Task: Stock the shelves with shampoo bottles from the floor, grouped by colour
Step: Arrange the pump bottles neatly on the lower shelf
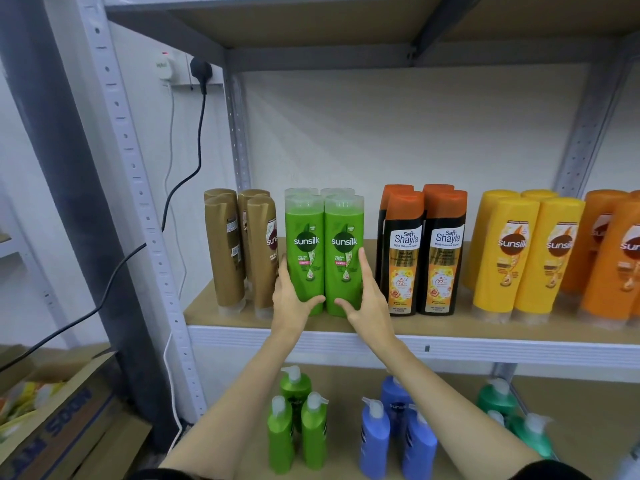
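Note:
Two green Sunsilk shampoo bottles stand side by side at the front of the middle shelf (450, 344), with two more green ones behind them. My left hand (294, 301) holds the left green bottle (306, 233) low down, fingers round its left side and thumb across the front. My right hand (369, 299) holds the right green bottle (344, 233), fingers up its right side and thumb on the front. Both bottles are upright on the shelf board.
On the same shelf stand brown bottles (225, 247) to the left, then black-and-orange bottles (405, 251), yellow bottles (509, 251) and orange bottles (616, 254) to the right. The lower shelf carries green (298, 431), blue (394, 431) and teal pump bottles (498, 400). A cardboard box (52, 427) sits lower left.

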Demonstrator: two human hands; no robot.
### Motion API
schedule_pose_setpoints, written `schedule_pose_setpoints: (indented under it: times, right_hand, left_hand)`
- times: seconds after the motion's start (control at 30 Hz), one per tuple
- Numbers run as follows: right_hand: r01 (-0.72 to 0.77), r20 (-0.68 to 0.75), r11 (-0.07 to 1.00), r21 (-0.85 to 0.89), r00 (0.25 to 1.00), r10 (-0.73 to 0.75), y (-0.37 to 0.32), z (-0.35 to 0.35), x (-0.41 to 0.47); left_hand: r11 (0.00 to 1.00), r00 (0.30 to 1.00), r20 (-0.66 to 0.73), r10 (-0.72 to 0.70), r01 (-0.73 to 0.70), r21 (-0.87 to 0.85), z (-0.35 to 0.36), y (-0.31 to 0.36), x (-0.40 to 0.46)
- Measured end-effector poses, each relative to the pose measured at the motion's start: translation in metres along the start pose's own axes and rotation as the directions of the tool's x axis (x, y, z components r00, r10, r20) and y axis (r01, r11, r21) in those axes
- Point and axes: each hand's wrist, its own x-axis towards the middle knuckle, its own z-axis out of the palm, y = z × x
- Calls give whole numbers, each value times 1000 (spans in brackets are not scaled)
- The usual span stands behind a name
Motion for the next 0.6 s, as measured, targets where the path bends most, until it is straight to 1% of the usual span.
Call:
schedule_pose_setpoints:
  times: [0.23, 0.6]
  right_hand:
    - [-3, -10, 1000, 6, 1000, 3, 0, 0, 0]
    - [33, -21, 999, -4, 999, -33, 0, 1, -2]
  left_hand:
    - [995, 994, -52, -99, 99, 12, 3, 3, -4]
    - [997, 997, -21, -75, 75, 11, -1, -4, -2]
